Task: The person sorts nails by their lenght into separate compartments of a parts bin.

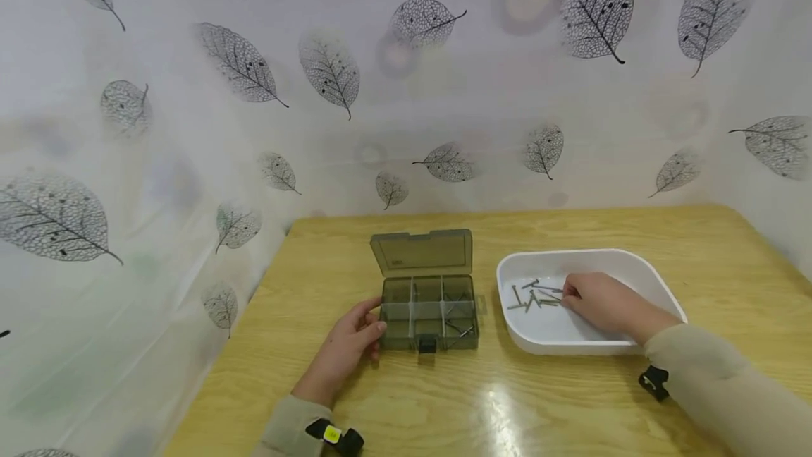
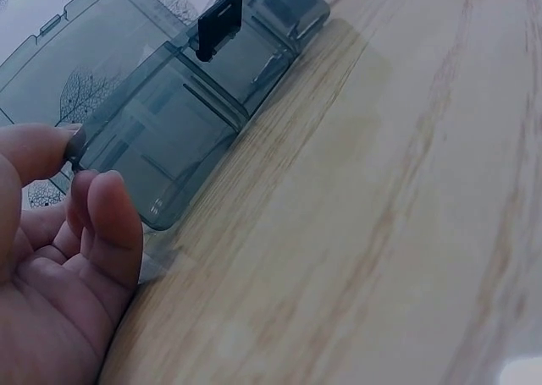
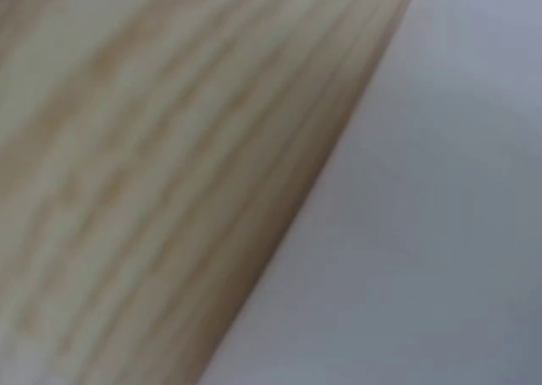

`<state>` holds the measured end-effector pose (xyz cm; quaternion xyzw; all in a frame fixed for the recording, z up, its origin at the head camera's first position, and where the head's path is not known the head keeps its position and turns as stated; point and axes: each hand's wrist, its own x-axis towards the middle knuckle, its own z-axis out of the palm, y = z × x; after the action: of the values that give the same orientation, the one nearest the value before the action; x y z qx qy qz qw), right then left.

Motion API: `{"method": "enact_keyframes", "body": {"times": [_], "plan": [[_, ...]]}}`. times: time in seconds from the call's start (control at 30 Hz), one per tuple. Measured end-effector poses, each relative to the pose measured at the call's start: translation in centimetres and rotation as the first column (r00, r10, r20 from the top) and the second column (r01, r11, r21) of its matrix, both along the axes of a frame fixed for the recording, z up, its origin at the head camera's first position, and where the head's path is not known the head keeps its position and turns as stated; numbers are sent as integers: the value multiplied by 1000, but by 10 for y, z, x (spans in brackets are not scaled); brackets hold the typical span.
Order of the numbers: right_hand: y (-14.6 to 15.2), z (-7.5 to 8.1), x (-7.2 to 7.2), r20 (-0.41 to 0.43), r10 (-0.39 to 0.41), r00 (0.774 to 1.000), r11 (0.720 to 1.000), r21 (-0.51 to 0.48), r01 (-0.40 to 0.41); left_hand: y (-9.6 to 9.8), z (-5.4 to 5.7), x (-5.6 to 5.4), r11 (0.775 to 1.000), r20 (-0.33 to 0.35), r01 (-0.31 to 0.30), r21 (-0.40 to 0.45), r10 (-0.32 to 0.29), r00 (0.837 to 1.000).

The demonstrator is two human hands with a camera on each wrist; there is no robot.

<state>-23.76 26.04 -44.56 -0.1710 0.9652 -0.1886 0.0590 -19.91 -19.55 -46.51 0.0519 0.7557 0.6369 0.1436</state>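
A smoky, see-through compartment box (image 1: 396,338) stands on the table with its lid (image 1: 421,252) raised at the back. My left hand (image 1: 352,336) grips the box's left side, and in the left wrist view its thumb and fingers (image 2: 114,211) pinch the corner. Dark metal pieces (image 1: 459,330) lie in the right-hand compartments. My right hand (image 1: 603,300) reaches over the front rim into a white tray (image 1: 571,349), fingers curled and pinching at a screw (image 1: 552,290). Several loose screws (image 1: 531,299) lie left of those fingertips, which are partly hidden.
The wooden table (image 1: 330,252) runs back to a pale curtain (image 1: 355,161) printed with leaves, which also hangs along the left. A black latch (image 1: 428,344) sits on the box's front. In the right wrist view the tray wall (image 3: 406,233) fills much of the frame.
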Motion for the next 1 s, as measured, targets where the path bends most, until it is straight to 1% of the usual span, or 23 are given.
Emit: {"method": "enact_keyframes", "body": {"times": [0.2,0.37,0.5,0.6,0.7,0.77,0.9,1.0], "plan": [[0,3,0,6,-2,1000,1000,20,2,0,1,0,1000,5,0,3,0,1000],[-1,7,2,-36,-15,999,1000,19,16,0,1,-1,1000,0,3,4,-3,1000],[-5,15,3,-74,-7,997,1000,-28,5,0,1,-1,1000,2,-2,5,2,1000],[-10,23,4,-119,21,993,997,-67,-29,1,0,-1,1000,-6,-3,11,3,1000],[-19,31,6,-179,61,982,994,-76,-76,1,-1,-1,1000,-11,-4,22,4,1000],[-28,36,8,-186,72,980,992,-87,-89,0,-2,-1,1000,-11,-5,29,5,1000],[-46,44,12,-193,58,980,988,-132,-84,-1,-3,-1,999,-8,0,45,0,1000],[-60,47,13,-211,53,976,982,-165,-89,0,-4,-2,999,-5,4,48,-4,1000]]}}
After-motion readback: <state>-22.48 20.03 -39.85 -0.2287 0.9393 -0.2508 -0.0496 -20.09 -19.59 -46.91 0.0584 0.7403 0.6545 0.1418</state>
